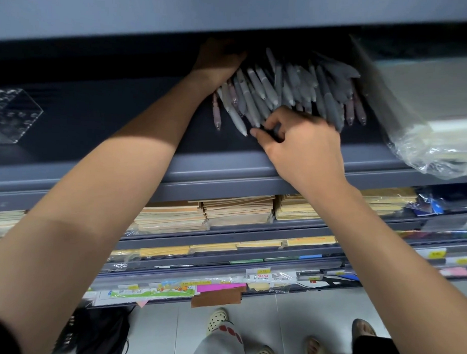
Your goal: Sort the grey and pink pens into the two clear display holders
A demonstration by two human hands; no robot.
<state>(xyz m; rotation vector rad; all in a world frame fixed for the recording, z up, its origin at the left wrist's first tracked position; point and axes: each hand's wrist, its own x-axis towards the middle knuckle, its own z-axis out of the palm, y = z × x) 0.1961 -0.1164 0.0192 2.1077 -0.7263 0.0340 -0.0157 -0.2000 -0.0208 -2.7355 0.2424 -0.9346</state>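
Left hand (219, 61) is pushed deep into the shelf and laid against the far-left edge of the pen heap. Its fingers are lost in shadow, so the grip cannot be told. Right hand (302, 144) is set at the near edge of the same heap, fingers curled, thumb and forefinger brought close together by the pen tips. Whether a pen is actually pinched cannot be told. Hands are well apart, with the heap between them.

Slim matt grey plastic pens (259, 90) are piled loose and fanned out between the hands on the dark grey metal shelf (123, 114). A few dusty-pink pens (217, 114) are mixed in: one left of the right hand's fingertips, more beyond its right side.

One clear plastic display holder (12, 116) is seen well left of the left forearm, on the same shelf. A crinkled clear plastic bag (419, 141) is seen right of the right hand. Stacks of tan paper packs (236, 208) are shelved below the wrists.
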